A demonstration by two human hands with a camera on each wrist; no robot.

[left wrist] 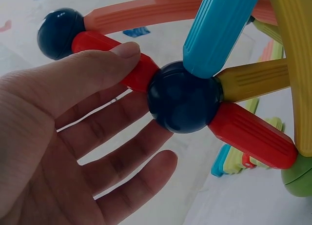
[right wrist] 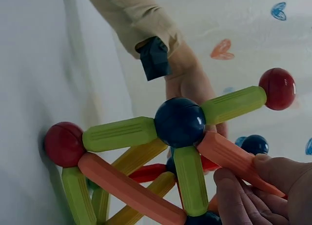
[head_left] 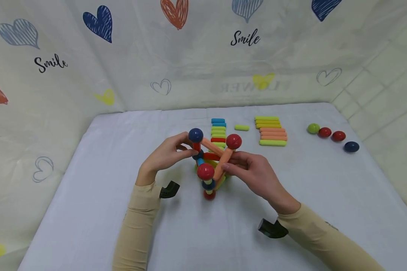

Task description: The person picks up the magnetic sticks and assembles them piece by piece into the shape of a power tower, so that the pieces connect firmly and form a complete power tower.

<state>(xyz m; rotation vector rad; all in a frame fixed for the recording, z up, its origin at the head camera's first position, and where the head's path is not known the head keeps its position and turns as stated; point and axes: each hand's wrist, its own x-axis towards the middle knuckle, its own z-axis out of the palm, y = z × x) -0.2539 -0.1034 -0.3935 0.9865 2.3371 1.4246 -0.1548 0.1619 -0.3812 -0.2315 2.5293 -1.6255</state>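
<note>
A frame of coloured magnetic rods and balls stands between the two hands, a red ball (head_left: 205, 171) facing me. The left hand (head_left: 166, 152) is at its left side. In the left wrist view, thumb and fingers pinch a short red rod (left wrist: 145, 72) joining two dark blue balls; a light blue rod (left wrist: 222, 32) leaves the lower ball (left wrist: 185, 97). The right hand (head_left: 254, 171) grips an orange rod (right wrist: 231, 156) whose one end meets a dark blue ball (right wrist: 180, 122). The fingers and thumb hide that rod's other end.
Behind the frame lies a column of blue, green and red rods (head_left: 218, 128), a single green rod (head_left: 241, 128) beside it. Yellow, orange and green rods (head_left: 273, 134) lie further right. Several loose balls (head_left: 324, 132) sit near the right edge of the white-covered table (head_left: 122, 226).
</note>
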